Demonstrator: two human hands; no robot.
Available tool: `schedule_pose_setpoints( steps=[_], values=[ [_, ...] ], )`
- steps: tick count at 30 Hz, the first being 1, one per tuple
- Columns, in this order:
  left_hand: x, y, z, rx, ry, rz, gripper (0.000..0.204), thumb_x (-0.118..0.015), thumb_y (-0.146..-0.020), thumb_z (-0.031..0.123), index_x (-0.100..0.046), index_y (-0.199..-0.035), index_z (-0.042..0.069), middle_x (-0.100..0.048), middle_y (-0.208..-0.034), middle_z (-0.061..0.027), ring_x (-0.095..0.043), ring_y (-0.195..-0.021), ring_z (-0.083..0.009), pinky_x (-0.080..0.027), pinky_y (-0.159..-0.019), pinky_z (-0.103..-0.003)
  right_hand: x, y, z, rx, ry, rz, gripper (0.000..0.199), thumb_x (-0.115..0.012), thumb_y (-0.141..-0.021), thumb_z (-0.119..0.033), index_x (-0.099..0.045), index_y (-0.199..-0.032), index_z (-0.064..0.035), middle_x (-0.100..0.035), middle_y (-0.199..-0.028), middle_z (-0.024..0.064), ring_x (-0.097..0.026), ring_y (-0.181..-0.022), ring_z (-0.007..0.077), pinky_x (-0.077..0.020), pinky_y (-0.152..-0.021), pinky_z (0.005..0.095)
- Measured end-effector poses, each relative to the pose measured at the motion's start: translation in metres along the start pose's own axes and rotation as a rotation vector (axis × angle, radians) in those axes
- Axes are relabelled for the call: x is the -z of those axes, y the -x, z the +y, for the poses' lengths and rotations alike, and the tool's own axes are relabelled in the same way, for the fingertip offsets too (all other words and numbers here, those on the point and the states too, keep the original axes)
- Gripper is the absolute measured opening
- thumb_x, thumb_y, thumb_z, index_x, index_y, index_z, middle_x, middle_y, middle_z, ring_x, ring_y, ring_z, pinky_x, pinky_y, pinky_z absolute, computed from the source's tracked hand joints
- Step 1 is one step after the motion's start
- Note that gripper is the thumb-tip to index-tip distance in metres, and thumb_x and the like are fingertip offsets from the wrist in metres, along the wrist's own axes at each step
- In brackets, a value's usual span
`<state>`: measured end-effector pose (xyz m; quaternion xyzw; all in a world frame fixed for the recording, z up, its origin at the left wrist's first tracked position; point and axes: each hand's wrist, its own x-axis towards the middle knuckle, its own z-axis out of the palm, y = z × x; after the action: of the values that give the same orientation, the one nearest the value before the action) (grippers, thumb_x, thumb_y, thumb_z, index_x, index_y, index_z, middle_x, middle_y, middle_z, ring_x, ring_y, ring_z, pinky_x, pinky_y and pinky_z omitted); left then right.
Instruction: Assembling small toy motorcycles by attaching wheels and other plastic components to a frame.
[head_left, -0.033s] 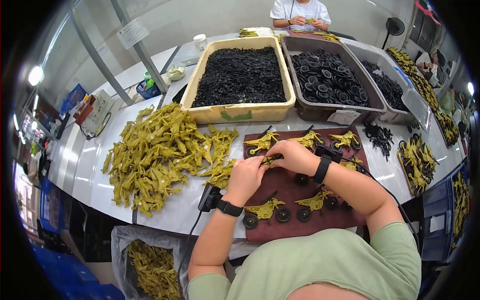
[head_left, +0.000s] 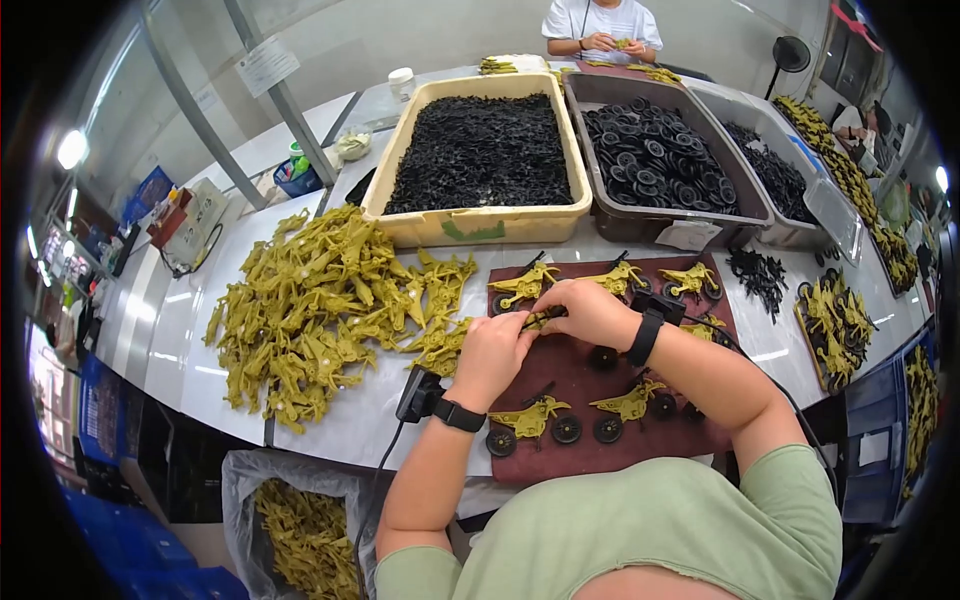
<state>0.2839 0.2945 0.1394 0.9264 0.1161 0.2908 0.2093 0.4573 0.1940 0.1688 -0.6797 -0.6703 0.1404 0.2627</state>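
While our left hand [head_left: 495, 352] and right hand [head_left: 588, 310] are together, both pinching a small dark piece [head_left: 545, 316] over the maroon mat [head_left: 560, 368] on the table [head_left: 345, 430], we see only part of it. We judge it light, stiff and rather slippery, probably plastic, with any slim end liable to snap, so we best grip its thickest part, gently.

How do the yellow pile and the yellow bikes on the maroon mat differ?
The yellow pile is a tangled heap; the yellow bikes lie spaced in rows. The pile rests on the pale tabletop, the bikes on the maroon mat. No wheels show in the pile; the bikes have black wheels. Both share an olive-yellow colour.
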Motion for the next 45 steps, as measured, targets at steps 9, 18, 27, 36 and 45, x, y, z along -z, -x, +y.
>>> schedule_pose_setpoints(
  steps=[9, 18, 27, 36, 45],
  values=[
    [0.073, 0.005, 0.068, -0.092, 0.065, 0.187, 0.03, -0.074, -0.073, 0.005, -0.064, -0.1, -0.001, -0.067, -0.093, -0.0117, -0.061, -0.08, -0.0292, -0.047, -0.073, -0.037, 0.052, 0.032, -0.054, 0.15, -0.475, 0.191, 0.044, -0.082, -0.069, -0.013, -0.063, -0.109, -0.0069, -0.068, -0.1, 0.0067, -0.064, -0.092, 0.0186, -0.0501, -0.079, 0.0285],
    [0.08, 0.016, 0.097, -0.176, 0.079, 0.223, 0.033, -0.076, -0.073, 0.009, -0.064, -0.103, 0.002, -0.069, -0.094, -0.0084, -0.064, -0.077, -0.021, -0.041, -0.071, -0.033, 0.055, 0.067, -0.09, 0.255, -0.353, 0.241, 0.038, -0.078, -0.07, -0.006, -0.063, -0.105, -0.0051, -0.067, -0.1, 0.0079, -0.066, -0.088, 0.0234, -0.0528, -0.076, 0.0324],
    [0.074, 0.019, 0.093, -0.183, 0.072, 0.267, 0.031, -0.077, -0.069, 0.009, -0.068, -0.099, 0.005, -0.07, -0.089, -0.0059, -0.065, -0.07, -0.0176, -0.037, -0.07, -0.032, 0.043, 0.068, -0.088, 0.267, -0.358, 0.304, 0.033, -0.075, -0.072, -0.004, -0.064, -0.104, -0.0061, -0.066, -0.096, 0.0087, -0.064, -0.086, 0.026, -0.0522, -0.076, 0.0336],
    [0.06, 0.017, 0.067, -0.196, -0.222, 0.446, 0.035, -0.071, -0.063, 0.0, -0.07, -0.097, 0.007, -0.069, -0.101, -0.0053, -0.063, -0.099, -0.0257, -0.038, -0.085, -0.039, 0.036, 0.048, -0.061, -0.091, -0.92, 0.357, 0.034, -0.052, -0.09, 0.003, -0.054, -0.123, 0.0007, -0.061, -0.115, 0.0109, -0.061, -0.097, 0.0185, -0.0461, -0.093, 0.0318],
    [0.054, 0.023, 0.057, -0.038, -0.055, 0.302, 0.061, -0.072, -0.071, 0.004, -0.054, -0.129, 0.009, -0.041, -0.14, -0.0185, -0.043, -0.127, -0.031, -0.033, -0.104, -0.045, 0.027, 0.04, -0.048, -0.149, -0.927, 0.146, 0.034, -0.066, -0.086, -0.006, -0.057, -0.118, 0.0024, -0.065, -0.101, 0.0072, -0.06, -0.092, 0.0106, -0.051, -0.08, 0.0266]
  ],
)
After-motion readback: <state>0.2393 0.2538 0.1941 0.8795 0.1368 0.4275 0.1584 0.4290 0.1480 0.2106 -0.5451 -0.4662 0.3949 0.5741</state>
